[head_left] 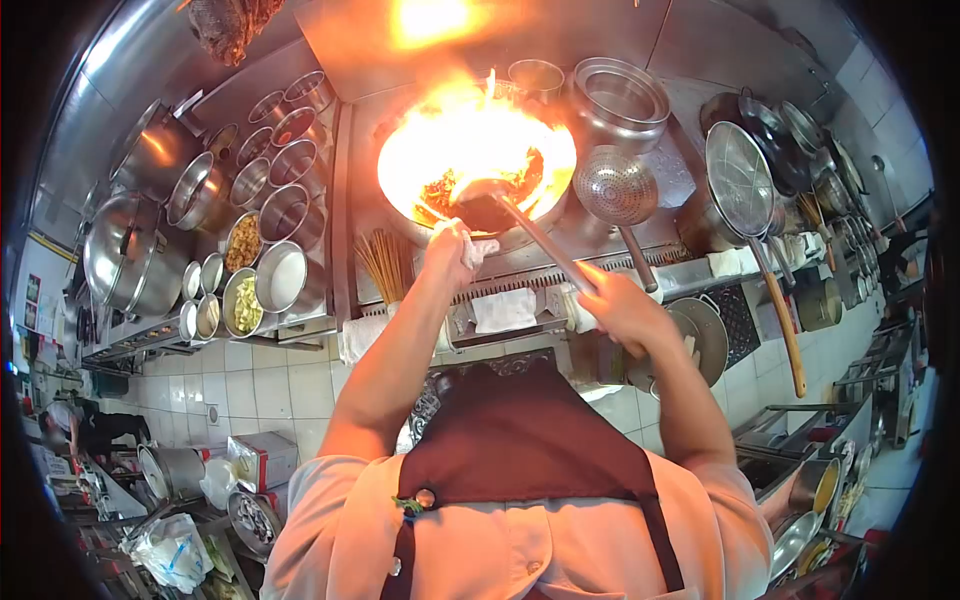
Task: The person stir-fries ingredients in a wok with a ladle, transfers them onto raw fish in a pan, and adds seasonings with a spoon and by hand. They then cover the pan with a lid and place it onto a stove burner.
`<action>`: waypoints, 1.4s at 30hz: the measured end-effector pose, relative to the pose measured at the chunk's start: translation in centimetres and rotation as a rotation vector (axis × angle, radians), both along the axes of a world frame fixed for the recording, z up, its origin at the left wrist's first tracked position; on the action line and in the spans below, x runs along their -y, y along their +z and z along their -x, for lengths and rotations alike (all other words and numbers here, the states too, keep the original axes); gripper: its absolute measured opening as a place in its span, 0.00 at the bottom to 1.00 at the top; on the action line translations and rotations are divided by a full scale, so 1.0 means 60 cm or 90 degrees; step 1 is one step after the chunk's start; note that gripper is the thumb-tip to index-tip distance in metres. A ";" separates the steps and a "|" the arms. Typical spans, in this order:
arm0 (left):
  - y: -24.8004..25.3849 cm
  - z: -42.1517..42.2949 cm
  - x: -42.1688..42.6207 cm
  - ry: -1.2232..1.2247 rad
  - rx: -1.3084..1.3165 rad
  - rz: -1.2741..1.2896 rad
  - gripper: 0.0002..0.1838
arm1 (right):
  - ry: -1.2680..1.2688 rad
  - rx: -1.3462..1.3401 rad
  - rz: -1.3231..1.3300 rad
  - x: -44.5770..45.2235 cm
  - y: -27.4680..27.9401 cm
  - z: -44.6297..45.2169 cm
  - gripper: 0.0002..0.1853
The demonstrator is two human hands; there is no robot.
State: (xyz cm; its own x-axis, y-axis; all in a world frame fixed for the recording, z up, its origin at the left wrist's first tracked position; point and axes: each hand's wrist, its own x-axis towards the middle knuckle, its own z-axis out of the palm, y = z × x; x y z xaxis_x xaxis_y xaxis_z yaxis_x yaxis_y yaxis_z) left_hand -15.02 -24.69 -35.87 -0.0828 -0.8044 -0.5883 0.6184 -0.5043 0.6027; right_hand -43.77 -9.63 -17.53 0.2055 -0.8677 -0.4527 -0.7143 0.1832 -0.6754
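Note:
A wok stands on the stove with tall bright flames filling most of it. Dark food shows inside, partly hidden by the glare. My left hand is closed round a folded white cloth at the wok's near edge; the part of the wok under the cloth is hidden. In my right hand is the long handle of a ladle, its bowl down in the wok among the food. To the right of the wok lies a perforated skimmer, its handle pointing towards me.
Metal pots of seasonings crowd the left counter, beside a large lidded pot. A bamboo brush stands left of the wok. At right hang a wire strainer and several pans. Another person is at far left.

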 end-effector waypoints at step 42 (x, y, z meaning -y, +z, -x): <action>0.147 -0.202 -0.208 -0.414 0.183 0.087 0.06 | -0.415 1.411 -0.230 -0.402 -0.046 -0.247 0.14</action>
